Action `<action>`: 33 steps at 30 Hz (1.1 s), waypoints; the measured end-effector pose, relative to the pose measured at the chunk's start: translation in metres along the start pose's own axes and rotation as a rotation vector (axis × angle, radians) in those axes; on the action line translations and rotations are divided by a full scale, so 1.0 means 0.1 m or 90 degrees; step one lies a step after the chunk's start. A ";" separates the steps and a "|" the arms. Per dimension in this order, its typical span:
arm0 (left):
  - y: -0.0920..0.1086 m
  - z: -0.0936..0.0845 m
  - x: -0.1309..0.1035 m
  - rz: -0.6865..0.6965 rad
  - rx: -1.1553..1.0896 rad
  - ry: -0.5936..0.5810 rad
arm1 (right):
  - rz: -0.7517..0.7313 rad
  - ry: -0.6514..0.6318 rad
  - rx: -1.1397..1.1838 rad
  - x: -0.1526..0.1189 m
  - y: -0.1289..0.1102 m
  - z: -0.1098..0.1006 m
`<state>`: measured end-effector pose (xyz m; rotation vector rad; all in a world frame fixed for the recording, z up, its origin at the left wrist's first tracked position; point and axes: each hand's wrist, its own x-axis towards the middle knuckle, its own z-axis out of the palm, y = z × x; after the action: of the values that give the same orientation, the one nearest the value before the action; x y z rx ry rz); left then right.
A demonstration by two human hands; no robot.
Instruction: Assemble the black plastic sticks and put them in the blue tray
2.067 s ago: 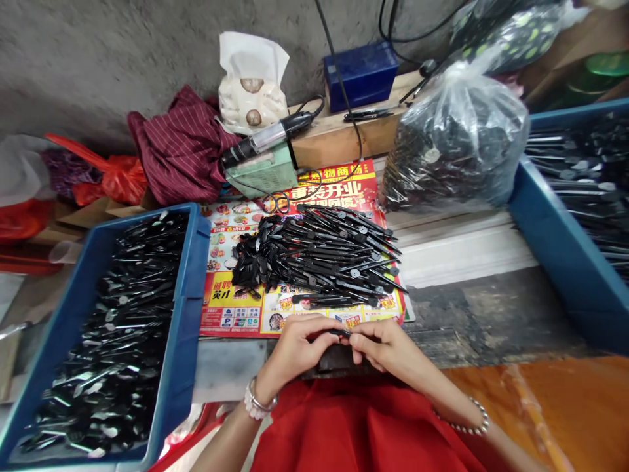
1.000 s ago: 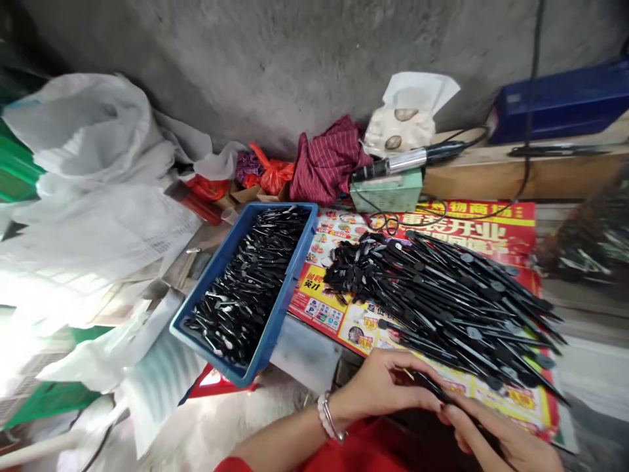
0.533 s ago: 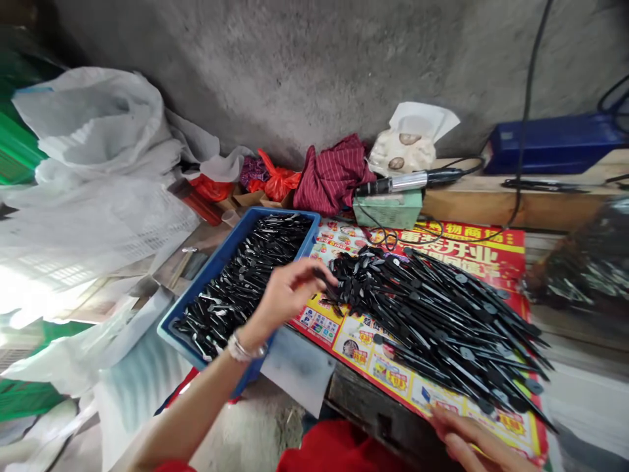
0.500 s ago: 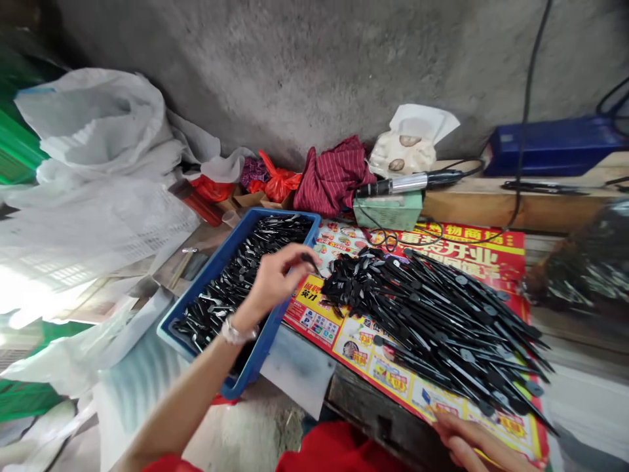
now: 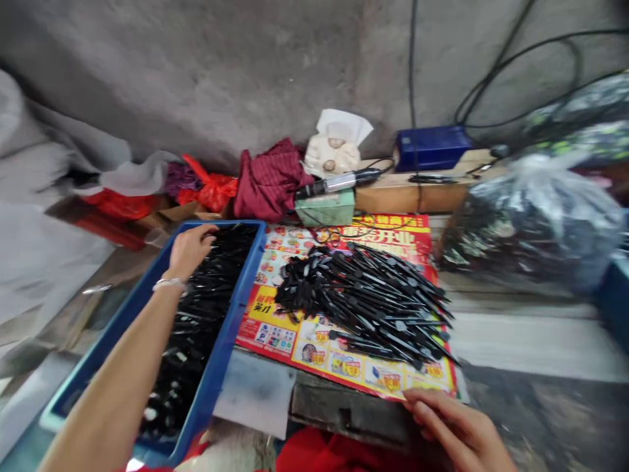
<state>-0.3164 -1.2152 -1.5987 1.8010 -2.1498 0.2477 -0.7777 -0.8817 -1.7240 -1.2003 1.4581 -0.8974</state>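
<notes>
My left hand [image 5: 190, 250] reaches over the far end of a blue bin [image 5: 230, 314] filled with small black parts [image 5: 206, 301]. Its fingers are bent down toward the parts, and blur hides whether anything is between them. At the bottom right, my right hand [image 5: 455, 423] is by the near edge of a red and yellow printed sheet [image 5: 280, 334], its fingers extended and holding nothing visible. On that sheet lies a spread pile of long black pointed pieces [image 5: 378, 301], with smaller black bits heaped at its left end.
Behind the sheet are a maroon cloth [image 5: 270, 180], a green box [image 5: 327, 208] with a pen-like tool [image 5: 339, 183] on it, a tissue pack [image 5: 334, 151] and a blue box [image 5: 432, 147]. A filled clear bag [image 5: 535, 223] stands right; cables hang down the wall.
My left hand has moved from the bin's right edge beside the pile to the bin's far end. The dark piece seen at its fingertips no longer shows. The camera view has shifted right.
</notes>
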 end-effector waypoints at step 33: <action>3.03 -1.10 -1.38 -0.005 -1.051 -0.835 | -0.301 0.182 -0.464 0.42 0.32 -0.47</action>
<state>-0.5776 -0.9937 -1.5231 0.7390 -1.5261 -2.3974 -0.8307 -0.9178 -1.7534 -2.0861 1.8478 -0.8945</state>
